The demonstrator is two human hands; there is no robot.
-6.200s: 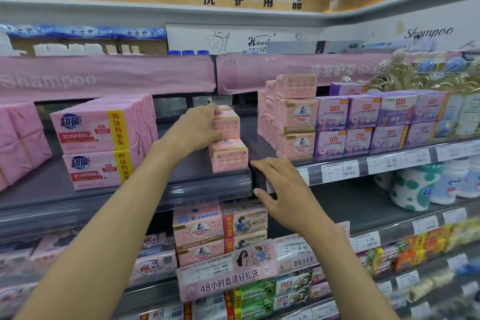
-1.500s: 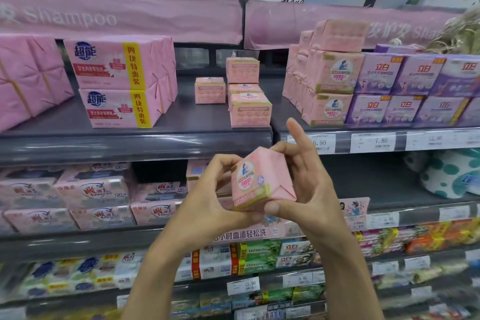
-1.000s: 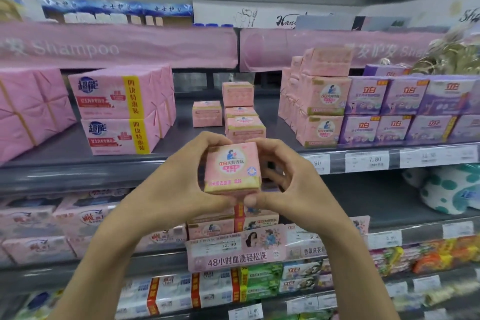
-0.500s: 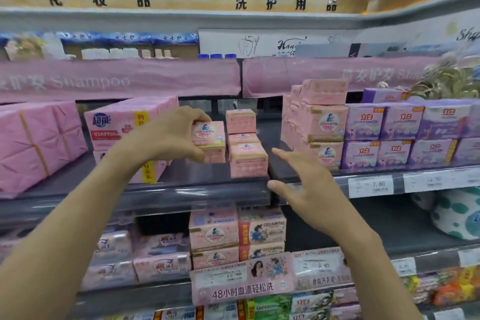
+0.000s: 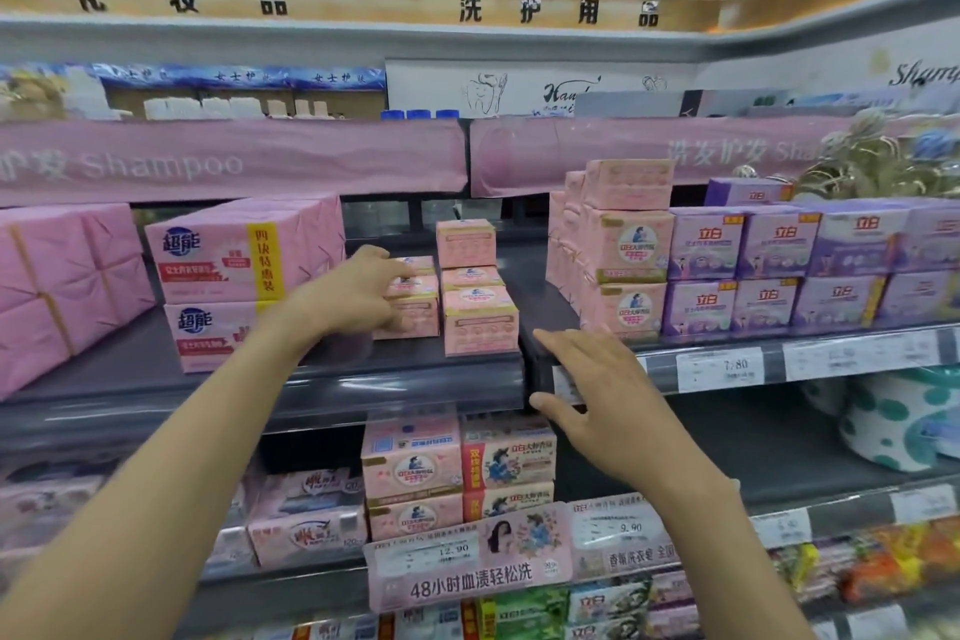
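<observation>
Currently gripping a small pink soap box (image 5: 413,312) with left hand (image 5: 358,294): thumb over the top, fingers curled round the front and left side. Set on the dark upper shelf (image 5: 405,372); can't tell whether fully resting or just above the board, base hidden behind the fingers. Placed just beside a stack of matching pink boxes (image 5: 480,322) on the right, close, contact unclear. Backed by another like box (image 5: 418,264), partly hidden. Holding nothing in right hand (image 5: 602,405): fingers straight and spread, palm down, hovering before the shelf's front edge, below and right of that stack, near a 7.80 price tag (image 5: 719,369). No telling if thumb touches the edge. Flanked left by big pink wrapped packs (image 5: 244,255), right by taller pink cartons (image 5: 628,244) and purple cartons (image 5: 779,244). Topped by a pink Shampoo banner (image 5: 234,161). Below, more pink soap packs (image 5: 410,463) behind a promo card (image 5: 467,569).
</observation>
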